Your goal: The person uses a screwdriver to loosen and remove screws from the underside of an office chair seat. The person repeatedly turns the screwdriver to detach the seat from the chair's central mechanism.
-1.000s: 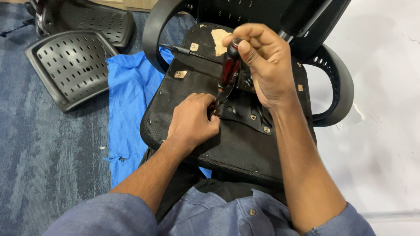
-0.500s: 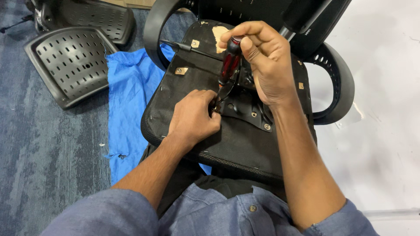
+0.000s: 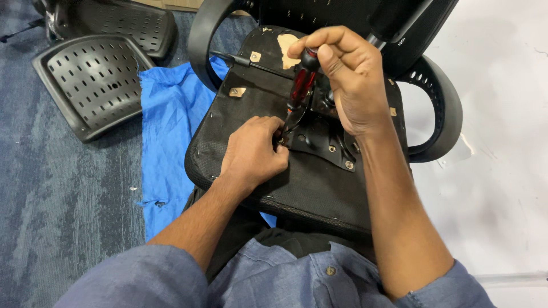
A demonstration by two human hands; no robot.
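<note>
An upturned office chair seat point(image 3: 319, 188), black fabric underside up, rests against the person's lap. The right hand point(image 3: 348, 85) is closed around the top of a screwdriver point(image 3: 299, 91) with a clear red handle, held nearly upright, tip down at a black metal plate point(image 3: 325, 145) bolted to the seat. The left hand point(image 3: 254, 154) is curled, fingertips pinched at the tip. A blue cloth point(image 3: 168, 120) lies beneath on grey-blue carpet point(image 3: 63, 199). Two perforated black plastic panels point(image 3: 91, 80) lie left; a white floor sheet point(image 3: 496, 171) lies right.
</note>
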